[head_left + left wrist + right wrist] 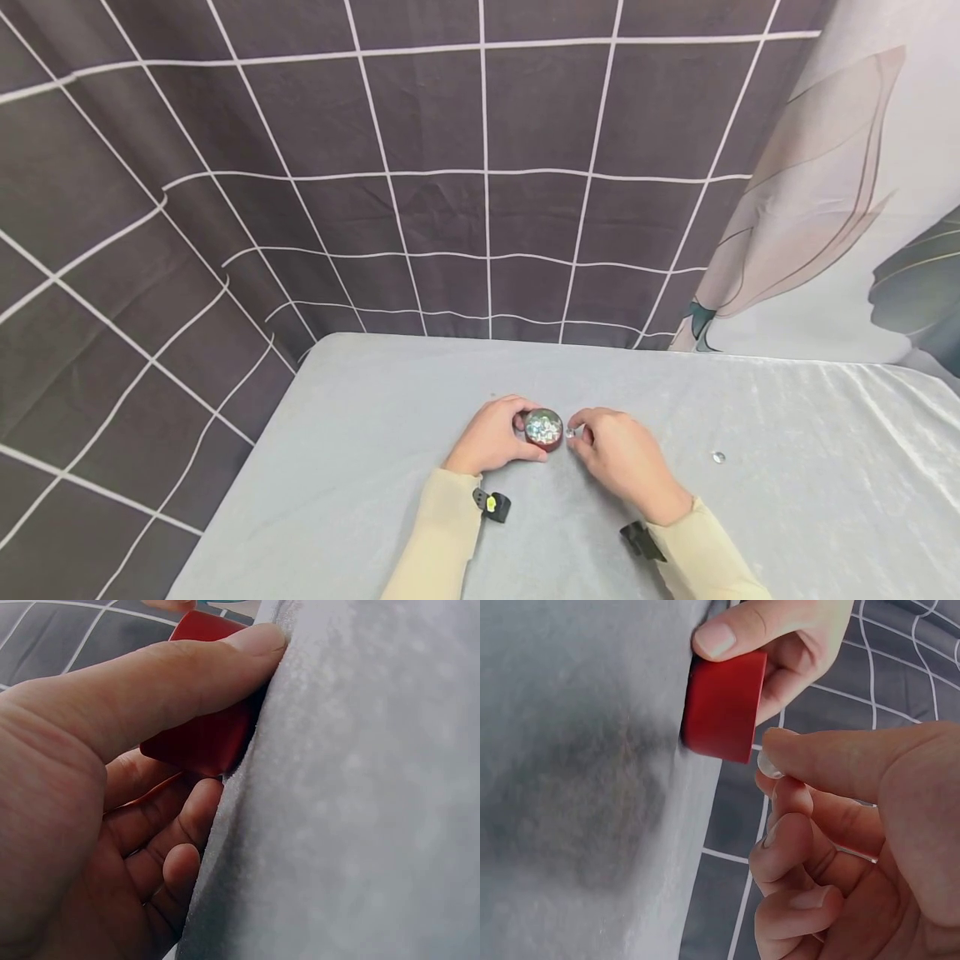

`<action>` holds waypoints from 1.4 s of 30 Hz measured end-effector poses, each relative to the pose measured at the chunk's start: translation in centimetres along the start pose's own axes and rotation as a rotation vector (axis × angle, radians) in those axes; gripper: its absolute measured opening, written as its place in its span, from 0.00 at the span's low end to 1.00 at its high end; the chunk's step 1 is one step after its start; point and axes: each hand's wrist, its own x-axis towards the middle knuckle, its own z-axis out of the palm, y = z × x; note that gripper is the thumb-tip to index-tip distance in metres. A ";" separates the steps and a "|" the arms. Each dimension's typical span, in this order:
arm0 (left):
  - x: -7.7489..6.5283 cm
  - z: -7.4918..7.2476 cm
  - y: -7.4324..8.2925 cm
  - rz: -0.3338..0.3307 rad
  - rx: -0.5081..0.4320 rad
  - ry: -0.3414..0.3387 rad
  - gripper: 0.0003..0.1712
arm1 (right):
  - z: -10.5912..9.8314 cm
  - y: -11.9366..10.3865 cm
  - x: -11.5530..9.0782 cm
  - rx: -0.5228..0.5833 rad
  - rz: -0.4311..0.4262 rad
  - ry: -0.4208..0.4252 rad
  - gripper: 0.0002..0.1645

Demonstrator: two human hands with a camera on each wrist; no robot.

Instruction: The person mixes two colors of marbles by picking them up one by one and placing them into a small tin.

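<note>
My left hand [501,435] grips a small red round container [724,707] low on the table, thumb on the near side and fingers around the far side. Seen from above, its top [543,427] glitters with silvery, faceted bits. In the left wrist view the red wall [206,739] shows beneath the thumb. Just right of the container, my right hand [624,457] pinches a clear round glass gem [769,766] between thumb and index finger. The gem is close beside the container's rim, and its other fingers are loosely curled. Another clear gem [718,457] lies farther right on the table.
A pale grey velvety cloth covers the table [360,433]. Behind it and on the left hangs a dark curtain [435,217] with a white grid. A pale leaf-patterned curtain [832,208] hangs at the right. A tiny speck [492,394] lies beyond the left hand.
</note>
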 end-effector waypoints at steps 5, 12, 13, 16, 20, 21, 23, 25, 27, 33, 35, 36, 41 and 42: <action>0.1 0.0 0.0 0.001 -0.004 0.002 0.35 | 0.2 -0.3 0.2 -0.004 -0.012 0.003 0.09; 0.1 0.0 0.0 0.005 -0.008 0.000 0.35 | 0.7 -0.8 0.6 0.002 -0.025 -0.001 0.08; 0.1 0.0 0.0 0.006 -0.010 0.000 0.35 | 0.8 -0.9 0.7 0.002 -0.028 0.000 0.08; 0.1 0.0 0.0 0.005 -0.017 0.002 0.34 | 1.0 -1.0 0.8 0.009 -0.036 0.005 0.08; 0.1 0.0 0.0 0.002 -0.021 0.003 0.34 | 1.3 -1.0 1.0 0.020 -0.036 0.006 0.07; 0.1 0.0 0.0 0.001 -0.021 0.002 0.34 | 1.3 -1.1 1.0 0.021 -0.035 0.004 0.07; 0.1 0.0 0.0 -0.001 -0.021 0.002 0.34 | 1.5 -1.1 1.0 0.021 -0.033 -0.002 0.07; 0.1 0.0 0.1 -0.004 -0.020 0.000 0.34 | 1.6 -1.1 1.1 0.022 -0.030 -0.008 0.06; 0.1 0.0 0.1 -0.005 -0.020 0.000 0.35 | 1.7 -1.0 1.2 0.020 -0.025 -0.010 0.06; 0.1 0.1 0.0 -0.009 -0.022 -0.002 0.34 | 1.9 -1.0 1.3 0.021 -0.016 -0.008 0.06; 0.1 0.1 -0.1 -0.012 -0.020 -0.003 0.34 | 1.9 -0.9 1.4 0.027 -0.013 -0.009 0.05; 0.1 0.1 -0.1 -0.012 -0.021 -0.002 0.34 | 2.0 -0.9 1.4 0.031 -0.013 -0.008 0.04; 0.1 0.1 -0.1 -0.012 -0.024 0.002 0.34 | 2.0 -0.8 1.4 0.035 -0.016 -0.003 0.04; 0.1 0.1 -0.1 -0.012 -0.024 0.003 0.34 | 2.0 -0.8 1.4 0.034 -0.016 -0.001 0.04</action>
